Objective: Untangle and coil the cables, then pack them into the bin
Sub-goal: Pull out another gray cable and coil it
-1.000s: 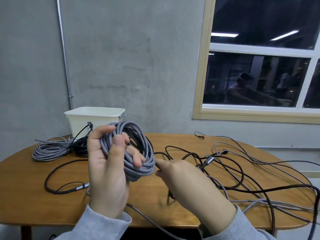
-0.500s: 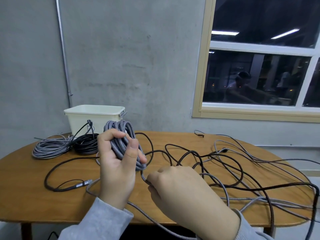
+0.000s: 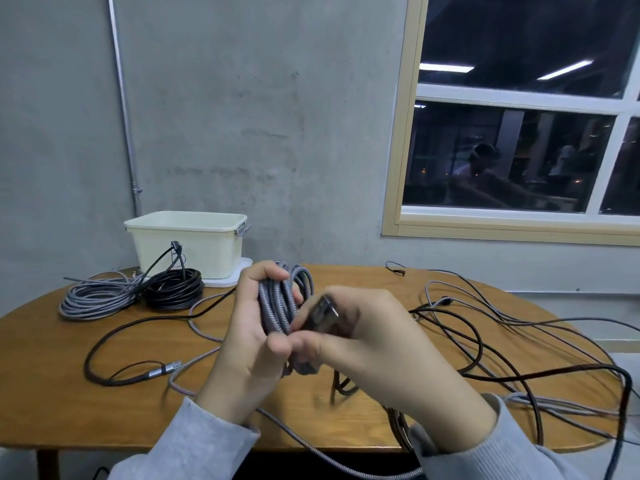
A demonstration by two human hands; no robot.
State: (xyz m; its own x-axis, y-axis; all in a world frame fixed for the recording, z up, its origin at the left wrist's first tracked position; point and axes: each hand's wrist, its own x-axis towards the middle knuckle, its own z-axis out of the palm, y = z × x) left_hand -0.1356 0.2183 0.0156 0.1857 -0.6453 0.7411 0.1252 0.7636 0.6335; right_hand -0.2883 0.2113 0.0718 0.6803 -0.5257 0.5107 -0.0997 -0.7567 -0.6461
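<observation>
Right hand (image 3: 363, 337) has now brought the plug (image 3: 323, 311) up against the grey coil (image 3: 278, 308), pinching it, while the left hand (image 3: 249, 327) grips the coil near the table's middle. Probably tucking the end; bin (image 3: 188, 242) sits far left.

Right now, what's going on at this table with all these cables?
A person is coiling cables. The left hand grips a grey braided coil, while the right hand holds a dark connector end against it. Two finished coils, grey coil and black coil, lie on the wooden table beside the cream bin. Loose cables sprawl tangled on the right.
</observation>
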